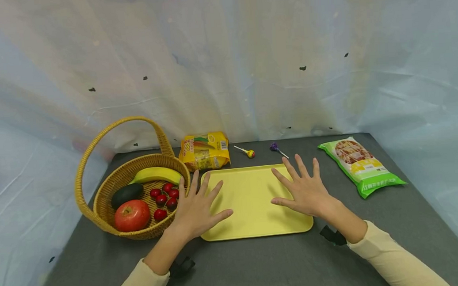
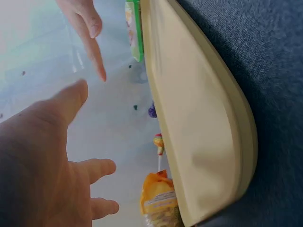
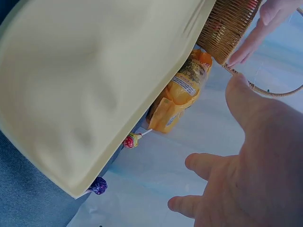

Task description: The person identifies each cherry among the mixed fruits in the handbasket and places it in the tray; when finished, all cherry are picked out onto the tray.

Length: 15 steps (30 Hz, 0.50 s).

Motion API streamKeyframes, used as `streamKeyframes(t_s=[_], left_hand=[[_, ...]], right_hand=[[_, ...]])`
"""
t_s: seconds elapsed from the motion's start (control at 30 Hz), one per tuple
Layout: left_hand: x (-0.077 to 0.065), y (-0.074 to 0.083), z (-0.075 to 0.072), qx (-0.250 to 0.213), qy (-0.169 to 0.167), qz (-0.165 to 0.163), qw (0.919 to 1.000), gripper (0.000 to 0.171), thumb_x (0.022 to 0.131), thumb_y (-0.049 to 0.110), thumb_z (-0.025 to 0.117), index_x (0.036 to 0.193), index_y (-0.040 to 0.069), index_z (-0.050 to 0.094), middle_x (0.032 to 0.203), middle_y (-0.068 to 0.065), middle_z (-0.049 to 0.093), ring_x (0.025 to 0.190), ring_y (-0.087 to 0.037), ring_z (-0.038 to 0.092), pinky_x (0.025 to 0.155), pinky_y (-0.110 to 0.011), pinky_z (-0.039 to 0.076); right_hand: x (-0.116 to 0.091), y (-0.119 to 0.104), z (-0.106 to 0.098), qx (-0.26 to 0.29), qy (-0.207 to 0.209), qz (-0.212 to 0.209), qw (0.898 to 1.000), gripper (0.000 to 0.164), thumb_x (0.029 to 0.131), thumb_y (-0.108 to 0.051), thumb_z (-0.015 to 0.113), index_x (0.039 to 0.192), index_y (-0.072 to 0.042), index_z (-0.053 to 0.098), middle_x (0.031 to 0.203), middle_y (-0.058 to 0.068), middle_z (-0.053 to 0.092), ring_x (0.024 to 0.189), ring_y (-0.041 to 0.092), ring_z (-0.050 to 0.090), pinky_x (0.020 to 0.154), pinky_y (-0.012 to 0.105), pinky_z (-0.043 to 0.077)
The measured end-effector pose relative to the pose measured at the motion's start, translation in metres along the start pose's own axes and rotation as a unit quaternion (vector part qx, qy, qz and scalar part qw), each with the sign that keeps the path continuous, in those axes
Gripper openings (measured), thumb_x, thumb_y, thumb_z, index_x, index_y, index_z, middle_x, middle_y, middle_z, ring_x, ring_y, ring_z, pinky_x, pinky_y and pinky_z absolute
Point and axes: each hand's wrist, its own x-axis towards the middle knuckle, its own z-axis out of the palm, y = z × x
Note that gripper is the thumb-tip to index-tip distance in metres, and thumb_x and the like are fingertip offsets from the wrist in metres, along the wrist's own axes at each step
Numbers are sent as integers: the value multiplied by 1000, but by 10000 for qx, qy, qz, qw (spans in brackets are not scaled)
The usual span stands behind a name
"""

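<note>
Both hands hover with fingers spread over a yellow tray [image 1: 253, 203] in the middle of the table. My left hand [image 1: 195, 212] is above the tray's left edge, close beside a wicker basket [image 1: 111, 226]. My right hand [image 1: 306, 193] is over the tray's right side. Neither holds anything. In the basket lie a banana [image 1: 157, 174], a dark green oval fruit [image 1: 126, 195], a red apple-like fruit [image 1: 132, 216] and several cherries [image 1: 161, 200]. The wrist views show the left palm [image 2: 42, 156] and right palm [image 3: 251, 175] raised above the tray, with gaps between the fingers.
Behind the tray lie a yellow snack bag [image 1: 205, 151], a yellow-red lollipop [image 1: 248, 152] and a purple lollipop [image 1: 276, 148]. A green and white food packet [image 1: 360, 162] lies at the right. The basket's tall handle [image 1: 80, 171] arches up at the left. A pale curtain [image 1: 248, 70] hangs behind the table.
</note>
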Motion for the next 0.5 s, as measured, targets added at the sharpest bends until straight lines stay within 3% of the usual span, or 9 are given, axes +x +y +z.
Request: streamKeyframes(t_s=[0.1, 0.17, 0.23, 0.3, 0.37, 0.4, 0.43, 0.47, 0.5], left_hand=[[-12, -5, -5, -99, 314, 117, 9994, 78, 93, 68, 52, 156, 24, 38, 163, -15, 20, 151, -39, 3, 117, -68, -4], [-23, -10, -11, -115, 818, 244, 9963, 71, 93, 56, 63, 151, 18, 47, 159, -17, 31, 149, -39, 17, 118, -67, 5], [-37, -16, -19, -204, 1566, 374, 9867, 61, 90, 44, 72, 139, 10, 58, 146, -18, 49, 139, -38, 39, 116, -65, 23], [-56, -25, -27, -354, 2384, 394, 9697, 45, 90, 34, 73, 125, 7, 68, 126, -16, 65, 119, -35, 58, 104, -58, 43], [-75, -35, -35, -500, 3309, 352, 9417, 30, 92, 30, 68, 108, 4, 73, 103, -14, 71, 93, -31, 67, 81, -50, 56], [-84, -40, -39, -557, 3801, 285, 9228, 29, 93, 29, 66, 101, 3, 74, 93, -13, 72, 81, -30, 68, 71, -46, 57], [-93, -45, -43, -636, 4313, 169, 8998, 29, 93, 29, 64, 94, 1, 74, 86, -13, 71, 71, -29, 65, 65, -38, 56], [-100, -51, -45, -720, 4858, -7, 8711, 31, 92, 29, 64, 89, 0, 73, 81, -14, 70, 64, -27, 62, 62, -30, 54], [-106, -56, -47, -827, 5422, -225, 8358, 32, 90, 28, 66, 85, -3, 73, 79, -16, 69, 62, -25, 61, 61, -24, 52]], right_hand=[[0, 1, 1, 96, -5, 18, 10000, 85, 91, -69, 54, 157, -19, 35, 163, 21, 16, 148, 49, 6, 109, 80, 1], [0, 3, 1, 108, -51, 43, 9999, 85, 91, -68, 55, 157, -19, 34, 162, 22, 16, 147, 50, 7, 108, 80, 2], [0, 5, 1, 135, -114, 65, 9998, 85, 91, -65, 58, 158, -19, 32, 163, 22, 15, 147, 50, 7, 108, 80, 3], [1, 5, 2, 183, -171, 54, 9997, 86, 91, -63, 60, 158, -18, 31, 162, 23, 15, 147, 50, 7, 108, 81, 4], [1, 6, 3, 240, -217, 46, 9995, 86, 90, -59, 64, 158, -17, 31, 162, 24, 15, 147, 51, 7, 107, 81, 5], [1, 7, 4, 246, -234, 46, 9994, 86, 90, -58, 65, 158, -17, 31, 162, 24, 15, 147, 51, 7, 107, 82, 5], [1, 8, 4, 258, -248, 41, 9994, 86, 90, -56, 67, 158, -17, 31, 162, 25, 16, 147, 51, 7, 106, 82, 5], [1, 8, 5, 278, -251, 37, 9993, 86, 90, -55, 68, 158, -16, 31, 161, 25, 16, 146, 51, 7, 106, 82, 5], [1, 8, 6, 292, -244, 25, 9993, 86, 90, -53, 68, 157, -16, 32, 161, 25, 16, 146, 51, 7, 106, 82, 5]])
